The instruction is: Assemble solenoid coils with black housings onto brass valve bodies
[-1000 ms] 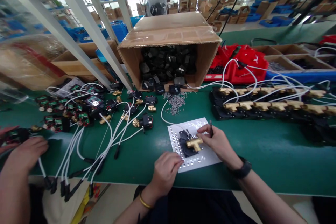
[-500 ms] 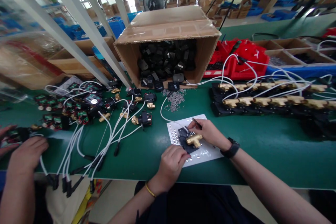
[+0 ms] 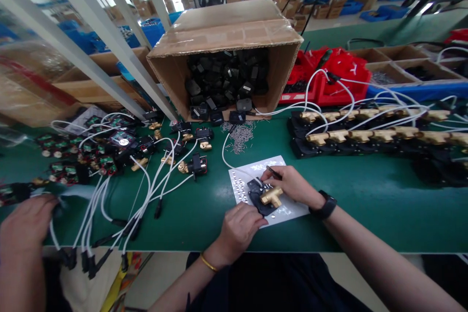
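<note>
A black plastic housing with a brass tee fitting [image 3: 272, 197] lies on a white sheet [image 3: 292, 210] dotted with small round silvery pieces. My left hand [image 3: 239, 228] is closed on the housing's near edge, its fingertips partly hidden. My right hand [image 3: 295, 186] pinches a slim black tool [image 3: 274, 173] that looks like tweezers, over the far side of the housing beside the brass tee. The tool's tip is too small to make out clearly. From the housing a white cable [image 3: 227, 160] curves away toward the back.
A carton [image 3: 223, 34] of black housings lies on its side behind loose screws [image 3: 241, 137]. Rows of brass-fitted units [image 3: 351, 135] stand right; red bins [image 3: 340, 75] sit behind. Leftward lie cabled units [image 3: 193, 165], circuit boards [image 3: 106, 148] and a co-worker's hand [image 3: 27, 222].
The whole view has shifted slightly. My left hand stays at the housing and my right hand keeps the black tool above it. The co-worker's hand has moved a little to the left.
</note>
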A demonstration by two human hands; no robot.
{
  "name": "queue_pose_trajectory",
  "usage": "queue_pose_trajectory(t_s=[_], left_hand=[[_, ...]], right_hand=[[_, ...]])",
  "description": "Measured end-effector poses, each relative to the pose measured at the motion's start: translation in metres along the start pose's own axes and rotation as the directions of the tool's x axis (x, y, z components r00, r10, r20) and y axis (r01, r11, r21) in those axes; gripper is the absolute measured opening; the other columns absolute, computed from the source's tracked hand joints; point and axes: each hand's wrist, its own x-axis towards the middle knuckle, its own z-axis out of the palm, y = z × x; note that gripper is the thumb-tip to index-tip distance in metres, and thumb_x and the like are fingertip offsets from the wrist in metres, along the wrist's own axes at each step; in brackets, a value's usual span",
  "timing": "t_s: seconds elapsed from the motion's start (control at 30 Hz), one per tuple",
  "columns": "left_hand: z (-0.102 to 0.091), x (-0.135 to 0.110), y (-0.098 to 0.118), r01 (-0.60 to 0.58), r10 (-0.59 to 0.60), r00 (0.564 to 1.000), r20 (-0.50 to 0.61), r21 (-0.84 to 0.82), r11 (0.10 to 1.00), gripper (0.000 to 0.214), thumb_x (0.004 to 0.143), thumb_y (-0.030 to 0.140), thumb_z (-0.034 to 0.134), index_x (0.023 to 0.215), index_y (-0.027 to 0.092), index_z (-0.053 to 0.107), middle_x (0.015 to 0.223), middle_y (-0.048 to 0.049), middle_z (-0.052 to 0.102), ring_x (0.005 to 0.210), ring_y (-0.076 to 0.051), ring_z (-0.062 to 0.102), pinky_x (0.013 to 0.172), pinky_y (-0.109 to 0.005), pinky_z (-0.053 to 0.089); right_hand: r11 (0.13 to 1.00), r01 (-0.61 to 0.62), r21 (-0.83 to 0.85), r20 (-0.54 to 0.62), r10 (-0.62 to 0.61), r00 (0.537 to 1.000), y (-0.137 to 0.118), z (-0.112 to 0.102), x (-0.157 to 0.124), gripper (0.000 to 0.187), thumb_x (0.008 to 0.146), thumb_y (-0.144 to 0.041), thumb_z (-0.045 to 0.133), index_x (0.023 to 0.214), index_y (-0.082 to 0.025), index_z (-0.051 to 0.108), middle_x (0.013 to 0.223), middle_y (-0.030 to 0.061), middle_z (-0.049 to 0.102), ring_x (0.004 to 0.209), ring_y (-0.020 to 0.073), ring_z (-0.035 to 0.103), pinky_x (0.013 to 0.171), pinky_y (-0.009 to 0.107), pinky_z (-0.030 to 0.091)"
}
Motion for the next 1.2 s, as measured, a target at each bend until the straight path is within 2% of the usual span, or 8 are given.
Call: queue_pose_trajectory(t_s=[0.1,0.27,0.43,0.57,0.83,0.97,1.07,1.2], left_hand=[[0.001,-0.002,-0.001,-0.038,0.039,0.999,0.012,-0.012,0.999,0.006,0.084,0.02,0.056,0.082,0.016,0.061,0.076,-0.0024,0.066,0.071,-0.012,0.06,0.069,-0.026,0.048],[0.001,0.001,0.002,-0.076,0.074,0.996,0.056,0.026,0.997,0.004,0.083,0.019,0.058,0.083,0.016,0.06,0.074,-0.0021,0.066,0.07,-0.013,0.06,0.066,-0.026,0.048],[-0.002,0.006,0.009,-0.091,0.083,0.995,0.061,0.151,0.984,0.006,0.083,0.015,0.056,0.077,0.015,0.057,0.07,-0.0019,0.064,0.066,-0.012,0.059,0.065,-0.026,0.048],[-0.005,0.005,0.011,-0.093,0.086,0.995,0.059,0.132,0.987,0.003,0.082,0.012,0.056,0.082,0.015,0.057,0.074,-0.0026,0.066,0.069,-0.013,0.059,0.066,-0.025,0.049],[-0.007,0.002,0.01,-0.107,0.087,0.986,0.14,0.141,0.984,0.007,0.084,0.012,0.053,0.087,0.014,0.058,0.078,-0.004,0.067,0.072,-0.014,0.062,0.07,-0.027,0.051],[-0.012,0.007,0.013,-0.13,0.084,0.97,0.229,0.197,0.972,0.009,0.086,0.014,0.049,0.084,0.015,0.057,0.073,-0.004,0.064,0.07,-0.014,0.06,0.068,-0.027,0.05],[-0.015,0.013,0.014,-0.11,0.038,0.952,0.305,0.221,0.969,0.013,0.088,0.019,0.047,0.078,0.016,0.056,0.071,-0.003,0.062,0.067,-0.015,0.058,0.063,-0.027,0.048],[-0.013,0.018,0.011,-0.057,-0.011,0.959,0.285,0.227,0.972,0.022,0.088,0.03,0.049,0.071,0.016,0.054,0.067,-0.0022,0.061,0.063,-0.015,0.056,0.057,-0.027,0.044]], right_hand=[[0.999,0.006,-0.052,0.009,-0.006,1.0,0.0,-0.002,-0.003,0.01,0.078,-0.017,0.054,0.077,-0.019,0.064,0.078,0.0011,0.068,0.074,0.0172,0.061,0.069,0.028,0.045],[0.982,0.089,-0.164,0.0,-0.091,0.996,0.001,0.0,-0.011,0.014,0.08,-0.014,0.053,0.081,-0.02,0.065,0.081,0.0019,0.069,0.076,0.0176,0.063,0.069,0.027,0.045],[0.976,0.132,-0.171,-0.026,-0.139,0.99,0.01,0.002,-0.016,0.017,0.082,-0.013,0.051,0.085,-0.02,0.067,0.085,0.0031,0.07,0.079,0.018,0.064,0.071,0.028,0.047],[0.973,0.15,-0.174,-0.053,-0.161,0.986,0.014,0.005,-0.019,0.02,0.08,-0.008,0.05,0.086,-0.02,0.066,0.087,0.0035,0.07,0.082,0.0181,0.064,0.074,0.028,0.048],[0.975,0.157,-0.157,-0.106,-0.175,0.979,0.015,0.01,-0.029,0.024,0.077,-0.005,0.049,0.087,-0.02,0.065,0.087,0.0034,0.07,0.08,0.0171,0.064,0.071,0.027,0.048],[0.978,0.144,-0.151,-0.107,-0.161,0.981,0.016,0.008,-0.032,0.027,0.077,-0.005,0.05,0.089,-0.022,0.066,0.088,0.002,0.07,0.081,0.0168,0.065,0.073,0.027,0.049],[0.98,0.135,-0.146,-0.104,-0.151,0.983,0.016,0.007,-0.034,0.031,0.075,-0.003,0.05,0.092,-0.022,0.067,0.091,0.002,0.071,0.084,0.0171,0.065,0.076,0.028,0.05],[0.984,0.095,-0.149,-0.091,-0.109,0.99,0.015,0.008,-0.037,0.04,0.072,0.001,0.047,0.1,-0.021,0.067,0.099,0.0037,0.07,0.091,0.0182,0.065,0.082,0.031,0.049]])
